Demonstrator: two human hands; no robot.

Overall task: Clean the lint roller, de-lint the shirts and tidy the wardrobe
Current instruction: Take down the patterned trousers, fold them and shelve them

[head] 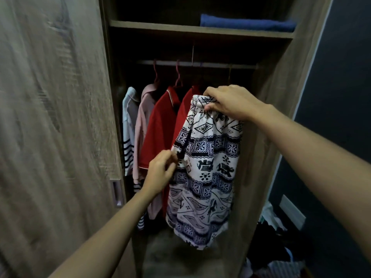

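The patterned shorts hang in front of the open wardrobe — my right hand grips the stretchy top band, fingers curled round it. My left hand pinches the left edge, lower down. Just behind hang red shirts, a pink shirt and a striped shirt — a folded blue cloth lies on the shelf above.

4 hung shirts, 1 print garment, 1 folded cloth.
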